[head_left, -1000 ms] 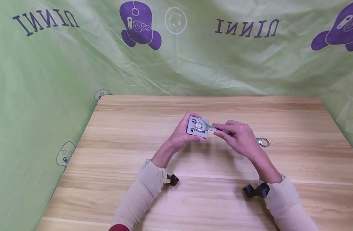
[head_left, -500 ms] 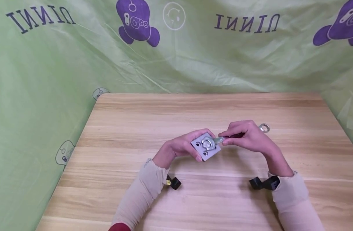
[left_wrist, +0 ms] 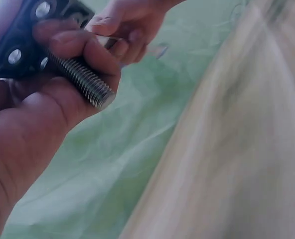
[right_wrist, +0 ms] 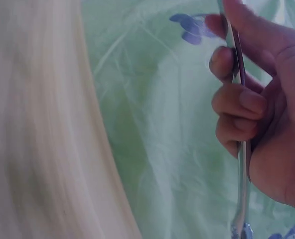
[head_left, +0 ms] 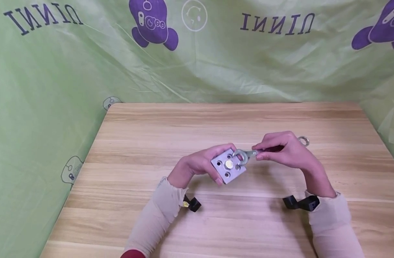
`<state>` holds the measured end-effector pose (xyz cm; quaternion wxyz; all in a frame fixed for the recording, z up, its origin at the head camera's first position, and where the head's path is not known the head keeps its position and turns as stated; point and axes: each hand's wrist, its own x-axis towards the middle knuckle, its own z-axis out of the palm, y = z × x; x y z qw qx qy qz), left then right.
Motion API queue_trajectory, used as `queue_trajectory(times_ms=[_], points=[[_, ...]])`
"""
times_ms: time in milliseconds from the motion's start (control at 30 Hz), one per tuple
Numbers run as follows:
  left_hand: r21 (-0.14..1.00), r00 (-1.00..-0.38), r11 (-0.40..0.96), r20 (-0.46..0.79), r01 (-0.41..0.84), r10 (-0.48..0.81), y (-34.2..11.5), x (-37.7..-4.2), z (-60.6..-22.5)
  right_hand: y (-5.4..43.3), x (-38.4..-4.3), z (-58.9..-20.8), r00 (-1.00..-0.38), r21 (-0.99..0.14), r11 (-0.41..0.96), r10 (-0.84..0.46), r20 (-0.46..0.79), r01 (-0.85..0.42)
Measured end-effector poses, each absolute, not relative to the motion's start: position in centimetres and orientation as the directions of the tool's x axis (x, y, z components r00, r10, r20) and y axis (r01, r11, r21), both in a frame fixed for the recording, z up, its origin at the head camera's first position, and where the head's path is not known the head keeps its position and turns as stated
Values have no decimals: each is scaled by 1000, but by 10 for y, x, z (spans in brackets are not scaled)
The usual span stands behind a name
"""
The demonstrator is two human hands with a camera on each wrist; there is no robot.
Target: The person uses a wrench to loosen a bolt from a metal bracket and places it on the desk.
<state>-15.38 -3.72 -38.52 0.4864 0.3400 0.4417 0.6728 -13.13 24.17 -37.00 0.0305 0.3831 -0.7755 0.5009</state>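
Observation:
In the head view my left hand (head_left: 203, 163) grips a square metal plate (head_left: 222, 172) by its left side. The plate has several holes around a round bolt head (head_left: 229, 164) at its middle. From its underside a threaded bolt shank (left_wrist: 82, 79) sticks out, and the left fingers curl round it in the left wrist view. My right hand (head_left: 287, 150) pinches a combination wrench (head_left: 252, 153) by its handle. The wrench's open end lies over the plate's right corner, beside the bolt head; whether it touches is unclear. Its ring end (head_left: 304, 141) shows beyond the right hand.
Both hands are above a wood-grain table (head_left: 151, 143). A green printed cloth (head_left: 197, 64) hangs behind it and along the sides. Black wrist cameras (head_left: 194, 204) stick out from the sleeves.
The plate has come nearer and turned in the left hand. The wrench's open end, earlier around the bolt head, has slid off it to the right with the right hand.

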Motion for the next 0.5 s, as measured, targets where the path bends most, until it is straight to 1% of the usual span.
queue_trajectory(times_ms=[133,233,300,400,500], points=[[935,-494,-211,45,-286,868,-42,-156,-378,244,-128,-365,-805,-778,293,-425,415,-556],[946,-655,-230,25,-229,755,-39,-155,-376,239,-127,-363,-868,-798,366,-335,366,-478],[960,-746,-217,14,-176,666,-34,-154,-377,235,-127,-363,-896,-796,421,-286,338,-435],[981,-843,-176,22,-87,537,-26,-154,-380,228,-128,-364,-921,-778,494,-238,307,-387],[990,-899,-141,62,0,433,-21,-153,-384,221,-129,-364,-937,-762,545,-213,277,-349]])
